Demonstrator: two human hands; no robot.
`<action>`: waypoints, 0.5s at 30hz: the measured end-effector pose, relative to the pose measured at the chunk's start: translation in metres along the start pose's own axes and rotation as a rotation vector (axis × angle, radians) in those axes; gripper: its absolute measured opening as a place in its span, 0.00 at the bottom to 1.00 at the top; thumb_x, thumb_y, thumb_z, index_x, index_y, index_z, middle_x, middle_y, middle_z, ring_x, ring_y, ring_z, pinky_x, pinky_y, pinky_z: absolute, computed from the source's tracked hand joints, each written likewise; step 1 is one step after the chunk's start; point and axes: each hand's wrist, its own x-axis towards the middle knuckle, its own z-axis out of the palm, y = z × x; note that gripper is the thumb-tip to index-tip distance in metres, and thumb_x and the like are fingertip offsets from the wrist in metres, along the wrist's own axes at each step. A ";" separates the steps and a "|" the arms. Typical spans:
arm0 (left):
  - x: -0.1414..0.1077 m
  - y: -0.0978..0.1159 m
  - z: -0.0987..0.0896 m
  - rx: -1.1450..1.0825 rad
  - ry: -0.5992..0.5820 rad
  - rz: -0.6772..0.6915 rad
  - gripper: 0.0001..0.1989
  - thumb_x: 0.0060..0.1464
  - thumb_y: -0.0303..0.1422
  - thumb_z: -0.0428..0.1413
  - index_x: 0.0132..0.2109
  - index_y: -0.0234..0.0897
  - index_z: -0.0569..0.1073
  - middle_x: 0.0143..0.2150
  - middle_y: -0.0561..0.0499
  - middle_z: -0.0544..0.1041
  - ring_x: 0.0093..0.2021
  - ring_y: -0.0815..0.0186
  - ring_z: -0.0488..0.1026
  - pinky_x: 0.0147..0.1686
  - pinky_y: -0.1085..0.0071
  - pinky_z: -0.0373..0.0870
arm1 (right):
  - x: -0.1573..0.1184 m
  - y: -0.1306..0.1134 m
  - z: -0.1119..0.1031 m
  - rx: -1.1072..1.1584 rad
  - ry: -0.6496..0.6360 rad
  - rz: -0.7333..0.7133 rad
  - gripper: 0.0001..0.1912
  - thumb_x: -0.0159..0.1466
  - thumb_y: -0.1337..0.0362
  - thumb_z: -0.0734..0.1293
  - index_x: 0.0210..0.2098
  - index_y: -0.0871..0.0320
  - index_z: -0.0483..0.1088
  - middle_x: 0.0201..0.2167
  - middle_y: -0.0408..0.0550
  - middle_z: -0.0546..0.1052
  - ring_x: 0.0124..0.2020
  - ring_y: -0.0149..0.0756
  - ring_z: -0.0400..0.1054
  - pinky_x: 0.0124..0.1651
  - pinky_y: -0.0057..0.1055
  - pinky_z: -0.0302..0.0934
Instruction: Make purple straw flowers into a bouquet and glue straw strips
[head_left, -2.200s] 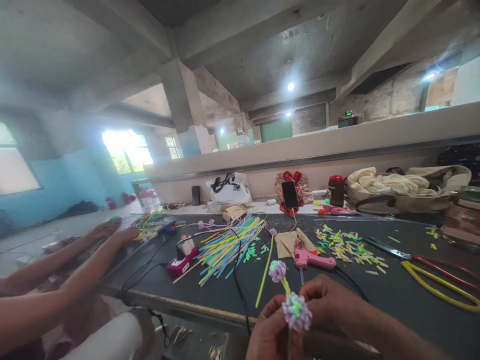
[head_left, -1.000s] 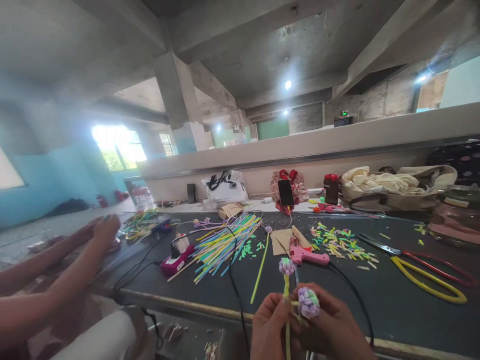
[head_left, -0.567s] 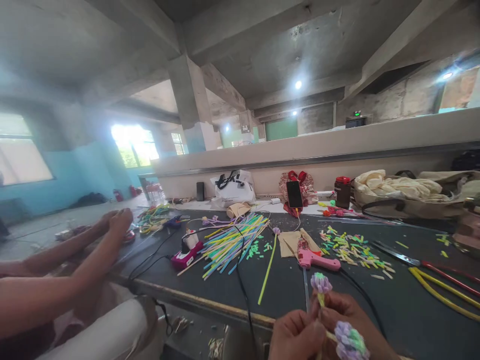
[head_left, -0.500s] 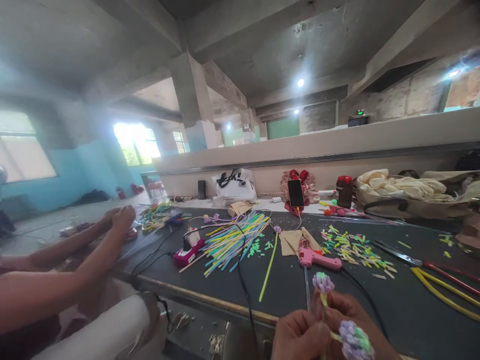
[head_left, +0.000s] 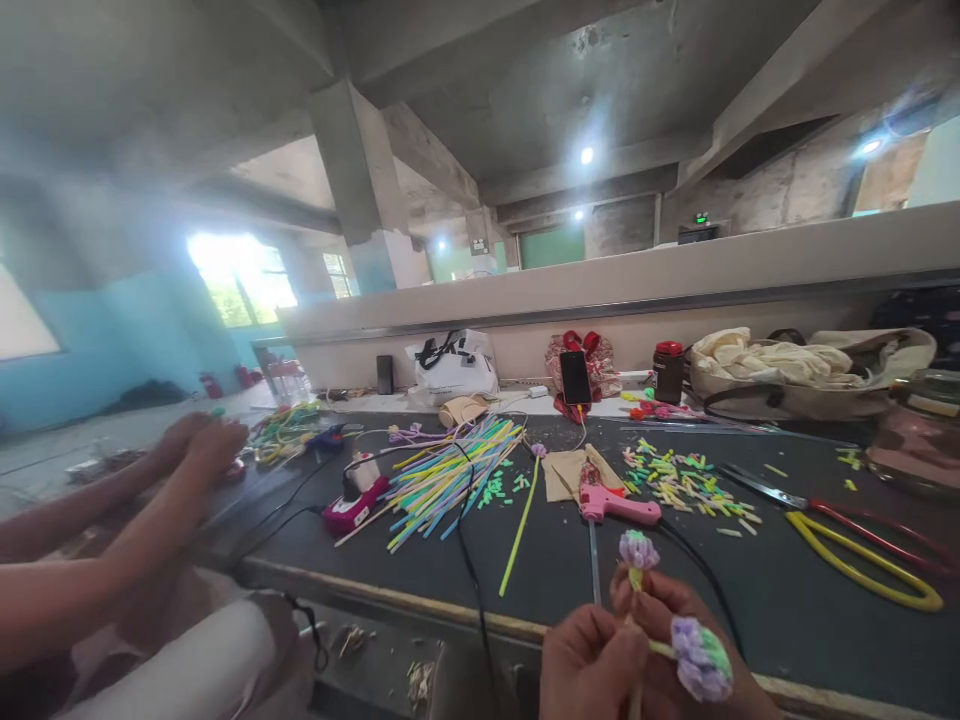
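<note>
The left hand [head_left: 589, 660] and right hand [head_left: 671, 600] pinch yellow stems [head_left: 661, 649] together; one chenille flower [head_left: 638, 550] sits above the grip, another chenille flower [head_left: 701, 658] right of it; fingers [head_left: 628, 648] hide whether stems join.

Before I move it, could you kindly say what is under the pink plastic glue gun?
The glue gun has tan paper under its front end and black tabletop around the rest; what its body covers is hidden.

Left hand [head_left: 589, 660], bare, at the near edge right of centre: thumb and fingers closed in a pinch. Right hand [head_left: 679, 598], bare, just right and slightly farther: fingers curled toward the left one, lower part partly hidden.
</note>
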 end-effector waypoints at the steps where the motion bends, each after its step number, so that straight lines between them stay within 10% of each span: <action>1: 0.002 -0.001 -0.003 0.008 0.004 -0.008 0.22 0.26 0.47 0.63 0.19 0.34 0.65 0.11 0.53 0.68 0.09 0.76 0.58 0.13 0.78 0.49 | 0.000 -0.001 0.002 0.023 0.014 0.016 0.13 0.44 0.56 0.72 0.20 0.59 0.70 0.15 0.39 0.65 0.15 0.24 0.55 0.19 0.21 0.51; 15: 0.005 -0.008 -0.007 0.008 -0.073 -0.084 0.20 0.28 0.44 0.63 0.22 0.34 0.66 0.12 0.54 0.69 0.11 0.74 0.61 0.13 0.78 0.51 | 0.008 0.003 -0.011 -0.005 -0.010 -0.026 0.14 0.43 0.60 0.73 0.17 0.63 0.67 0.10 0.38 0.65 0.12 0.20 0.53 0.16 0.18 0.45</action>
